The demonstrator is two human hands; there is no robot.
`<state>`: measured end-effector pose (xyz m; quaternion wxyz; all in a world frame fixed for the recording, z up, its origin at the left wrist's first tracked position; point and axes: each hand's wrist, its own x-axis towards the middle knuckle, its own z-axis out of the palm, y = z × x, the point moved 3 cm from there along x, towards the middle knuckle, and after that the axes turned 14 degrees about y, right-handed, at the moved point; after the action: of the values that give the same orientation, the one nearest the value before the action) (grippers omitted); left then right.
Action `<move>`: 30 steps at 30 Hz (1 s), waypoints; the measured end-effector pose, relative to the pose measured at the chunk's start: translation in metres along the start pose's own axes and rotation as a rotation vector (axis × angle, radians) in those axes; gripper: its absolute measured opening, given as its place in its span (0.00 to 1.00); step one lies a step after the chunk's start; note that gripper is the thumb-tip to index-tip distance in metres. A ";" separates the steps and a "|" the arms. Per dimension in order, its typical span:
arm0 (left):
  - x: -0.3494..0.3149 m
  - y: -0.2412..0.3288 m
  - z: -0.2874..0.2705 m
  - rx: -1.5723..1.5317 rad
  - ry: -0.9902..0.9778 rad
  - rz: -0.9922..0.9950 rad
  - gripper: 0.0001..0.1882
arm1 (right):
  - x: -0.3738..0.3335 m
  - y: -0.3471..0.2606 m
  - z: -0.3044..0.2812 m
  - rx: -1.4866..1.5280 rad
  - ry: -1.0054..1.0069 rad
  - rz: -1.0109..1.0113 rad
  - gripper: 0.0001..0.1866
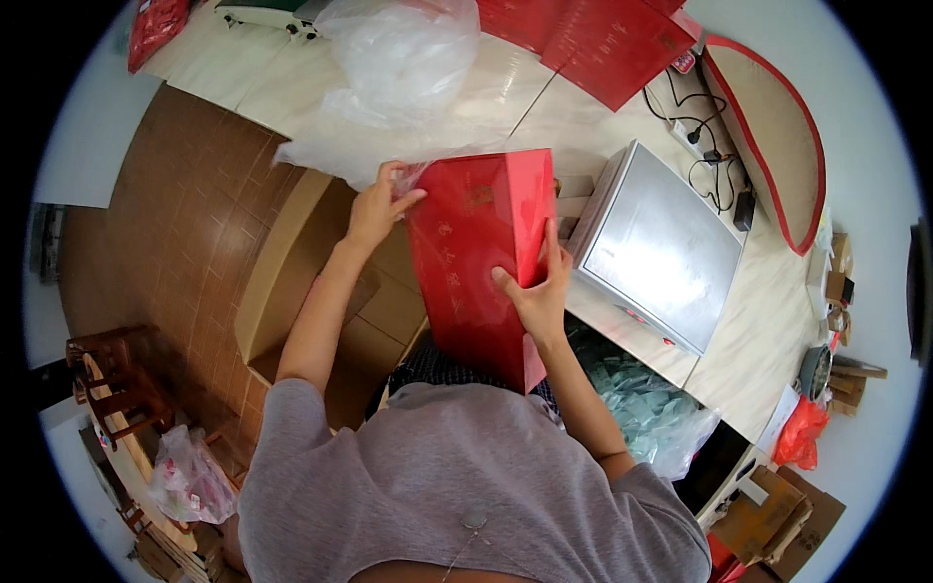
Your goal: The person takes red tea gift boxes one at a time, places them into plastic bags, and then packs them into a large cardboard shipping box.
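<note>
A tall red gift box with faint gold print stands tilted in front of my body, its lower end near my lap. My right hand grips its right side, thumb on the front face and fingers along the side panel. At the upper left corner of the box, my left hand is closed with thumb and forefinger on the edge of clear plastic film. That film runs into a heap of clear plastic bags on the table; exactly where one bag ends I cannot tell.
Left of my legs stands an open cardboard carton. A silver-topped machine sits on the marbled table at right, near a power strip with cables. Flat red sheets lie at the back; a bag of greenish packets is below right.
</note>
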<state>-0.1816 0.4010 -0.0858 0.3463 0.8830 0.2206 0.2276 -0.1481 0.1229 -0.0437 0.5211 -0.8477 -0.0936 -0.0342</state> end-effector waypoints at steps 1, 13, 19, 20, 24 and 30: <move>0.000 -0.004 -0.006 0.113 -0.068 -0.098 0.20 | 0.004 0.003 -0.004 0.030 0.035 0.005 0.52; 0.030 0.052 -0.019 -0.043 0.403 0.118 0.12 | 0.007 -0.009 0.000 0.101 -0.107 -0.031 0.52; 0.037 0.106 -0.037 -0.021 0.181 0.047 0.11 | 0.004 -0.008 0.015 0.101 -0.210 -0.099 0.52; 0.038 0.112 -0.039 -0.033 0.144 0.055 0.10 | 0.006 -0.006 0.017 0.099 -0.252 -0.110 0.52; 0.037 0.125 -0.046 -0.121 0.148 0.217 0.09 | 0.010 -0.016 0.025 0.080 -0.360 -0.162 0.53; -0.008 0.116 -0.069 0.057 0.220 0.660 0.25 | 0.031 0.014 0.034 0.171 -0.380 -0.079 0.60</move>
<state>-0.1995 0.3555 0.0403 0.2033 0.8862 -0.0346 0.4149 -0.1162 0.1510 -0.0671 0.5625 -0.7871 -0.2260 0.1138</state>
